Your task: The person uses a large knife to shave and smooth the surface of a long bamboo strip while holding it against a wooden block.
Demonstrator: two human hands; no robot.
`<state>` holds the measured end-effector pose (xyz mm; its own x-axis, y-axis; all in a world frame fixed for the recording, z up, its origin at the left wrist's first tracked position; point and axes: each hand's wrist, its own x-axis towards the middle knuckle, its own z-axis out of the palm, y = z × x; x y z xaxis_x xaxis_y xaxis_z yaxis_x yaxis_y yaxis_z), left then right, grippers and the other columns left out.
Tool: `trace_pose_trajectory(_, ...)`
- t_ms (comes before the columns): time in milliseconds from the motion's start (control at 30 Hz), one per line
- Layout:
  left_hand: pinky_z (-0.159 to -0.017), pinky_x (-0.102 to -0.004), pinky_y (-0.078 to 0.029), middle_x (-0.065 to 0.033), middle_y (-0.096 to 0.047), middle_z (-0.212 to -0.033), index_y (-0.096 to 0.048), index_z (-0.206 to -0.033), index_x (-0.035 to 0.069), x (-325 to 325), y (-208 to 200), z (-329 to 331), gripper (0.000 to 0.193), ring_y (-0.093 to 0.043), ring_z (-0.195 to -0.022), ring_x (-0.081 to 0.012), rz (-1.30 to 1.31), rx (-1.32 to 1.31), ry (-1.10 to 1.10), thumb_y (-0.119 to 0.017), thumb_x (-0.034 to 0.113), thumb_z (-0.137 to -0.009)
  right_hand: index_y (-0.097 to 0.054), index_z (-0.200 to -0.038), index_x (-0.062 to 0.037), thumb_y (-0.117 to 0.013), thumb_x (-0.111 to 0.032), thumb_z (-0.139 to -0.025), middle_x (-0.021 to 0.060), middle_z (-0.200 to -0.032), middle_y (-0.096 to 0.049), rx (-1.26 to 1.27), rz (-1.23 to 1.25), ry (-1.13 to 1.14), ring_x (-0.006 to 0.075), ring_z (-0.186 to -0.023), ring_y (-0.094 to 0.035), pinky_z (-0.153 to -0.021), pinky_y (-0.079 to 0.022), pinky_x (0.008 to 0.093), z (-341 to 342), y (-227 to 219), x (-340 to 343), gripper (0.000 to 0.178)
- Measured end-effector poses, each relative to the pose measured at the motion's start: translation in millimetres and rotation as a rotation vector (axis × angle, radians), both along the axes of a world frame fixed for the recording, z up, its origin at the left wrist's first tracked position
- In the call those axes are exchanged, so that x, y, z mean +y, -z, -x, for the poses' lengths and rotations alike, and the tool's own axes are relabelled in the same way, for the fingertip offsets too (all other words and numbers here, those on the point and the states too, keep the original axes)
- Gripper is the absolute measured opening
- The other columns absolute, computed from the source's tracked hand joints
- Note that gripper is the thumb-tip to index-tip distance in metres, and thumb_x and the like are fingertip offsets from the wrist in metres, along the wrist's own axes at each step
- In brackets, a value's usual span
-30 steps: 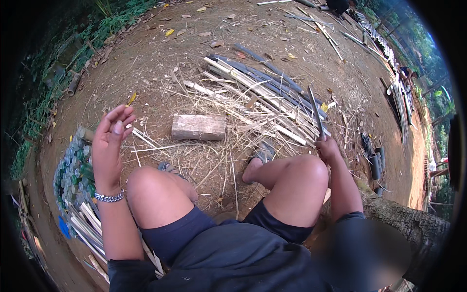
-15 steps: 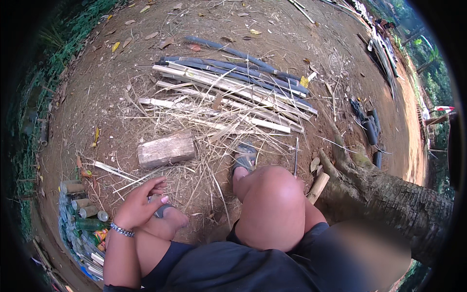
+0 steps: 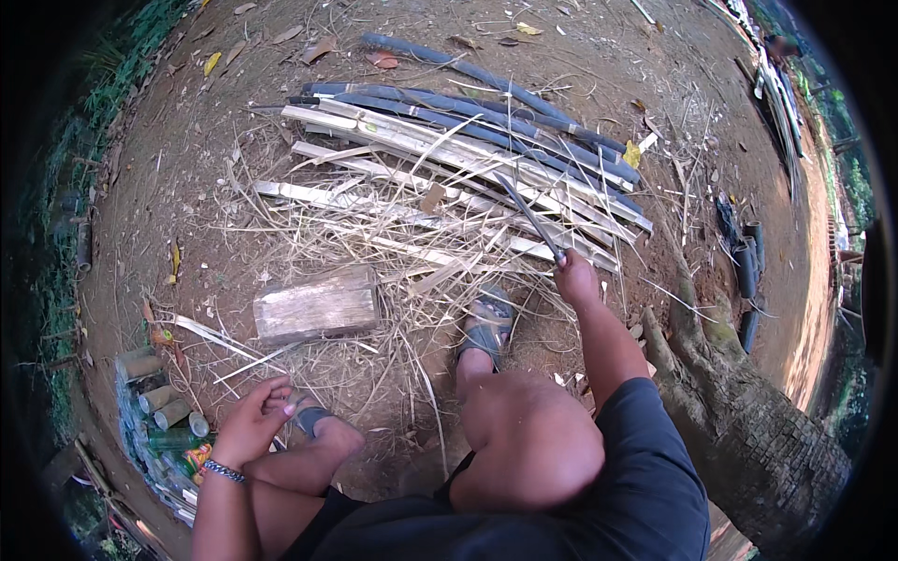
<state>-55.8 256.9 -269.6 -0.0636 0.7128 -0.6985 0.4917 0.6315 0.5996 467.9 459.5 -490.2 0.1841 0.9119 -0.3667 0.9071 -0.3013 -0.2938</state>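
My right hand point(image 3: 577, 281) is closed round the handle of a long knife point(image 3: 530, 217). The narrow dark blade points away and to the left, over a pile of pale split bamboo strips point(image 3: 323, 195). Thin shavings point(image 3: 412, 245) lie tangled on the near side of the pile. My left hand point(image 3: 245, 428) hovers by my left leg, fingers loosely bent and apart, with nothing in it. Beyond that hand a squared wooden block point(image 3: 316, 305) rests on the soil.
Dark bamboo poles point(image 3: 458, 67) lie behind the strips. A thick tree root point(image 3: 748, 411) runs along my right. Bottles and jars point(image 3: 161, 409) are gathered at the left. Short dark tubes point(image 3: 745, 271) lie at the right; a person point(image 3: 778, 51) is far off.
My right arm has come into view, reaching forward with the long knife in hand. The thin upright object by my right knee no longer shows. My left hand has dropped slightly.
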Motion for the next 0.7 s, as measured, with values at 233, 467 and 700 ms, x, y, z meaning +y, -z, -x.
trace_pose_trajectory(233,-0.084,-0.0288,-0.051,-0.0103,-0.066,-0.106,-0.052,-0.128,0.001,-8.1,24.7,14.4,0.043,-0.063,-0.094,-0.0147,0.159,0.091,-0.053,-0.065,0.016,-0.090,-0.053,-0.105,-0.0115,-0.050,-0.020,-0.094,0.0183,-0.105,-0.060,-0.003,0.091,0.008,0.0391,-0.102,-0.056,-0.084,-0.045,0.0508,6.4,49.6,25.6,0.014)
trace_pose_trajectory(467,-0.083,-0.0276,-0.051,-0.0087,-0.065,-0.101,-0.053,-0.126,0.002,-7.5,32.4,3.2,0.042,-0.062,-0.090,-0.0138,0.162,0.112,-0.027,-0.066,0.016,-0.090,-0.053,-0.108,-0.0131,-0.056,-0.018,-0.090,0.0236,-0.103,-0.058,-0.077,0.049,0.034,0.0435,-0.097,-0.058,-0.084,-0.046,0.0507,6.5,45.9,24.4,0.019)
trace_pose_trajectory(700,-0.083,-0.0279,-0.051,-0.0086,-0.065,-0.101,-0.053,-0.126,0.002,-4.3,35.1,-5.8,0.042,-0.062,-0.090,-0.0140,0.172,0.120,-0.002,-0.066,0.018,-0.090,-0.054,-0.109,-0.0142,-0.060,-0.017,-0.085,0.0221,-0.104,-0.058,-0.036,0.032,-0.066,0.0426,-0.097,-0.058,-0.084,-0.046,0.0507,-4.1,48.5,12.0,0.025)
